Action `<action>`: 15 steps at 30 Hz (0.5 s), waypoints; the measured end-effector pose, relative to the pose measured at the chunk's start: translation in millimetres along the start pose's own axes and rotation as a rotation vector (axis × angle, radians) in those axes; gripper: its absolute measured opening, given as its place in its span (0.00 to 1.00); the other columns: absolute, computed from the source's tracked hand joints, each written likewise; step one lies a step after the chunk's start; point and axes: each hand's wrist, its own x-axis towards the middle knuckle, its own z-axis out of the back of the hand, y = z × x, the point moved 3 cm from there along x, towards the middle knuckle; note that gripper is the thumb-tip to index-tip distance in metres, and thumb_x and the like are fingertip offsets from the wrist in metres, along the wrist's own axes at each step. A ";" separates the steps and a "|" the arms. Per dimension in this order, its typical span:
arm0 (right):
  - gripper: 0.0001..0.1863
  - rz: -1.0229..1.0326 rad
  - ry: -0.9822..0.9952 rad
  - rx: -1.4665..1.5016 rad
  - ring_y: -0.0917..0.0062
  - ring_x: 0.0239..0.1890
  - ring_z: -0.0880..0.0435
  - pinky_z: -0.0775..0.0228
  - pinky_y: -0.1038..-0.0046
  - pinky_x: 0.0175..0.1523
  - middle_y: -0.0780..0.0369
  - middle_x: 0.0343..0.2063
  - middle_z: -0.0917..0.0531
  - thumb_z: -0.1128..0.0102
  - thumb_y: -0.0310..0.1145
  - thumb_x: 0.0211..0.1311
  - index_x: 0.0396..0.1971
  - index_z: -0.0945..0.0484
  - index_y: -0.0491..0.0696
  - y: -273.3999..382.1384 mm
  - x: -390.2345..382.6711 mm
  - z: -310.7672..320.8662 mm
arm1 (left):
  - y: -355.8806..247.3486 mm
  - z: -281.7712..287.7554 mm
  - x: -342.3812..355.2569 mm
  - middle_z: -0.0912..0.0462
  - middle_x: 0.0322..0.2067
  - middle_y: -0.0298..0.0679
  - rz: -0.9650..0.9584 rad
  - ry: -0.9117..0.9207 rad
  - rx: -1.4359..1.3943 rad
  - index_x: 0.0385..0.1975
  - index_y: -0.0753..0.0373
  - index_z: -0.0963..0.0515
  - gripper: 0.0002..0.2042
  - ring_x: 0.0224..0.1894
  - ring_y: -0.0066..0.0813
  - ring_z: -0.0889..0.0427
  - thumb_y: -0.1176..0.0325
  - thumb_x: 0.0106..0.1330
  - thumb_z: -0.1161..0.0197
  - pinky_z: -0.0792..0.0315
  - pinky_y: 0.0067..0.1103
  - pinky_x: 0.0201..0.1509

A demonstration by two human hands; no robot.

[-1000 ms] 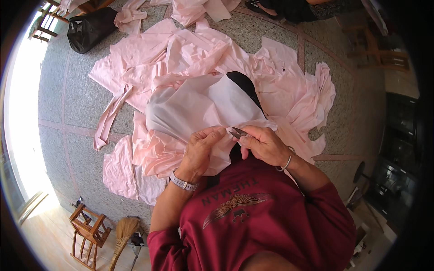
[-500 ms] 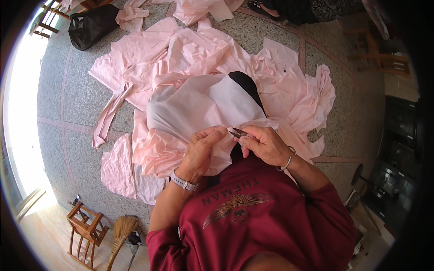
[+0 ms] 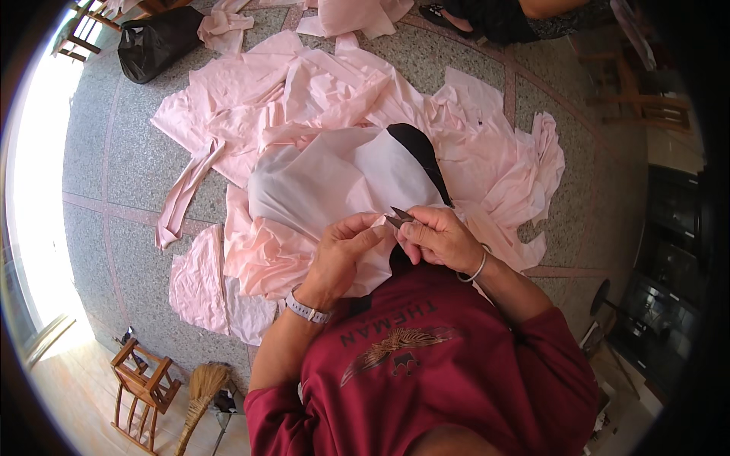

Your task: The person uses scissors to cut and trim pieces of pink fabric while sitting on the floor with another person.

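Observation:
Thin pale pink fabric (image 3: 327,171) lies draped over my lap and spreads onto the floor in front. My left hand (image 3: 350,247) is closed, pinching an edge of this fabric between thumb and fingers. In my right hand (image 3: 441,239) is a small pair of dark thread snips (image 3: 398,217), held with the blades pointing left and slightly parted. The blade tips are right beside my left fingertips at the fabric edge; whether they touch the cloth is too small to tell. My right fingers hide the rest of the snips.
More pink fabric pieces (image 3: 487,152) lie heaped on the speckled floor. A black plastic bag (image 3: 156,42) stands at the far left. Near left are a small wooden chair (image 3: 144,387) and a straw broom (image 3: 201,399). Part of another person (image 3: 517,19) shows at the far right.
The snips have turned a little, their blades now more visibly parted beside my left fingertips. My right hand has shifted slightly left. At the far edge, a pink piece has changed shape.

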 end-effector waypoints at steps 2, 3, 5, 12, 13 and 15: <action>0.12 -0.035 0.049 0.092 0.91 0.11 0.40 0.49 0.85 0.16 0.66 0.16 0.23 0.49 0.36 0.72 0.31 0.26 0.44 -4.0 1.3 -0.1 | -2.6 -4.1 -3.7 0.16 0.36 0.33 -0.108 0.013 0.192 0.40 0.68 0.19 0.08 0.38 0.16 0.23 0.71 0.68 0.39 0.29 0.16 0.46; 0.12 -0.052 0.074 0.139 0.91 0.11 0.40 0.50 0.86 0.16 0.66 0.16 0.24 0.49 0.36 0.72 0.31 0.26 0.44 -6.5 1.9 -0.3 | -2.7 -4.9 -4.1 0.17 0.35 0.33 -0.123 0.001 0.214 0.40 0.68 0.19 0.07 0.38 0.15 0.23 0.72 0.68 0.39 0.29 0.15 0.45; 0.12 -0.073 0.100 0.192 0.90 0.10 0.40 0.50 0.85 0.15 0.66 0.15 0.25 0.49 0.36 0.72 0.31 0.26 0.44 -11.5 4.5 -3.1 | -2.9 -6.3 -4.8 0.17 0.35 0.32 -0.151 -0.024 0.259 0.39 0.69 0.19 0.06 0.37 0.14 0.23 0.74 0.67 0.40 0.29 0.15 0.44; 0.14 0.205 0.327 0.650 0.90 0.10 0.41 0.50 0.86 0.16 0.66 0.14 0.29 0.48 0.40 0.73 0.33 0.26 0.43 2.9 -2.8 10.0 | -2.6 -6.2 -6.0 0.17 0.31 0.32 -0.071 -0.104 0.396 0.38 0.70 0.19 0.07 0.33 0.14 0.23 0.75 0.64 0.40 0.29 0.14 0.39; 0.13 0.231 0.332 0.702 0.90 0.12 0.39 0.49 0.85 0.17 0.67 0.16 0.30 0.45 0.39 0.72 0.34 0.26 0.44 16.4 -4.6 14.8 | -1.0 -3.4 -5.7 0.17 0.30 0.32 -0.068 -0.103 0.385 0.37 0.69 0.19 0.06 0.33 0.14 0.23 0.74 0.65 0.40 0.29 0.14 0.39; 0.11 0.348 0.079 0.468 0.90 0.14 0.38 0.48 0.85 0.18 0.69 0.17 0.30 0.42 0.38 0.70 0.34 0.26 0.44 28.9 -3.6 22.5 | -1.9 -2.6 -5.3 0.17 0.30 0.32 -0.069 -0.088 0.365 0.37 0.69 0.19 0.06 0.33 0.14 0.22 0.74 0.66 0.40 0.28 0.13 0.39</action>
